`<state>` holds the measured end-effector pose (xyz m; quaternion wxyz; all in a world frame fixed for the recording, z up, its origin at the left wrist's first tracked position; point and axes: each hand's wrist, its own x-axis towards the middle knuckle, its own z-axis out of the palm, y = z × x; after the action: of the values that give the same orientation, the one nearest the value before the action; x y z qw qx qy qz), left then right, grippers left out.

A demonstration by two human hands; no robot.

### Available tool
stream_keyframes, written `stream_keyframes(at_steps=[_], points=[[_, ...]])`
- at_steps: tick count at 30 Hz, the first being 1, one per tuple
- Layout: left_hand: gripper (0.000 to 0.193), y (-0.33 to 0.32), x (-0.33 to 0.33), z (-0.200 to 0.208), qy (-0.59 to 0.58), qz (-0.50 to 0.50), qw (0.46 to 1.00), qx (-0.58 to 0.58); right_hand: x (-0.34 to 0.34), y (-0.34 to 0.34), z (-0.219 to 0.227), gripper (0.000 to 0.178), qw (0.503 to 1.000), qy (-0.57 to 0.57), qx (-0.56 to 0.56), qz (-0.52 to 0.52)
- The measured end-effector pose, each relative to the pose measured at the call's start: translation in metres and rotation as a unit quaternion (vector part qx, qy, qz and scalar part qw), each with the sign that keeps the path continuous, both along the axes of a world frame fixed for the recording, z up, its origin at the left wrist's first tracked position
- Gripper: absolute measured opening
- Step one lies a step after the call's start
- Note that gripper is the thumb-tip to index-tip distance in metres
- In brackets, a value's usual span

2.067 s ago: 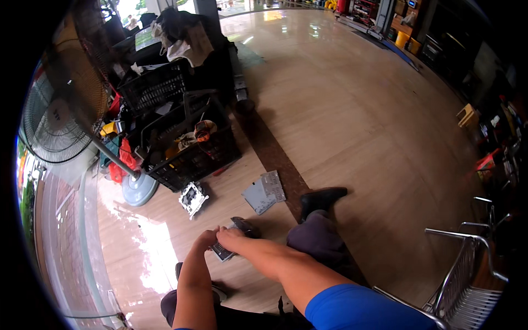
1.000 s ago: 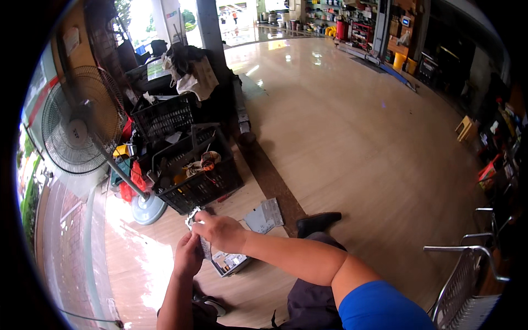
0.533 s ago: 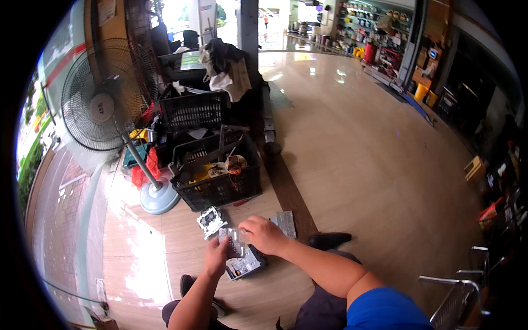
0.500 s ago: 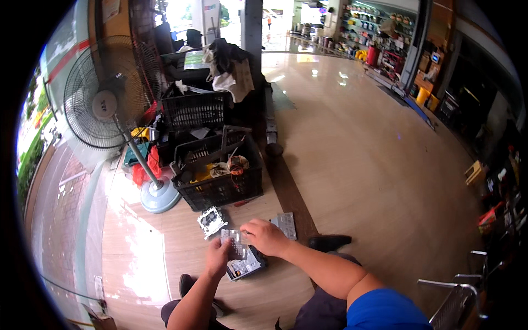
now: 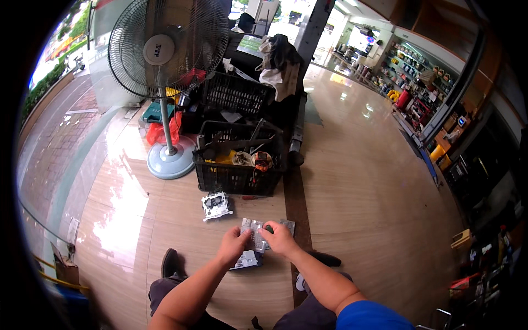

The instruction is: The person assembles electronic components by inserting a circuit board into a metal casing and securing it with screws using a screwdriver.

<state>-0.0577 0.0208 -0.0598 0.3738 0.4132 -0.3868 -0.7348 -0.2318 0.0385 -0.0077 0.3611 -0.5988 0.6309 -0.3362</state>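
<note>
A thin, silvery perforated metal plate [image 5: 253, 233] is held up between my hands over the floor. My left hand [image 5: 234, 246] pinches its left edge, thumb on the face. My right hand [image 5: 279, 240] is closed at its right edge. A small dark object [image 5: 269, 229] shows by the right fingers; its kind is unclear. Below, partly hidden by the hands, a boxy device with a pale label [image 5: 246, 260] lies on the floor. Behind the right hand lies a grey metal panel [image 5: 289, 224], partly covered.
A white metal frame part [image 5: 216, 206] lies on the floor, with a red-handled tool [image 5: 250, 197] near a black crate [image 5: 236, 180] of tools. To its left stands a fan [image 5: 170, 157]. A dark strip [image 5: 296, 203] crosses the tiled floor. My feet flank the work.
My head view has turned and tilted, so the scene is shifted and rotated. My right hand, formerly raised at the plate's upper corner, now sits at its right edge.
</note>
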Motion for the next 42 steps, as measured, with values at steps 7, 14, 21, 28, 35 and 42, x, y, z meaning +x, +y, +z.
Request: stream_keyframes(at_steps=[7,14,21,28,35,42], points=[[0.036,0.003,-0.004,0.02,-0.014,-0.058,0.998,-0.012,0.011,0.004,0.002,0.021,0.996,0.04,-0.082,0.0],[0.048,0.001,-0.011,0.013,0.145,-0.074,0.985,0.049,0.024,0.009,0.006,0.023,0.993,-0.038,-0.106,0.024],[0.053,0.007,-0.02,0.022,0.23,-0.077,0.962,0.122,0.011,0.02,0.013,0.027,0.994,-0.018,-0.106,0.036],[0.057,0.002,-0.024,0.017,0.247,-0.087,0.961,0.085,-0.002,0.023,0.011,0.021,0.975,-0.031,-0.219,0.003],[0.066,0.006,-0.023,0.024,0.203,-0.062,0.97,0.118,-0.012,0.027,0.03,0.021,0.956,-0.038,-0.29,-0.025],[0.068,0.01,-0.026,0.032,0.223,-0.07,0.966,0.106,-0.015,0.022,0.029,0.017,0.932,-0.105,-0.346,-0.002]])
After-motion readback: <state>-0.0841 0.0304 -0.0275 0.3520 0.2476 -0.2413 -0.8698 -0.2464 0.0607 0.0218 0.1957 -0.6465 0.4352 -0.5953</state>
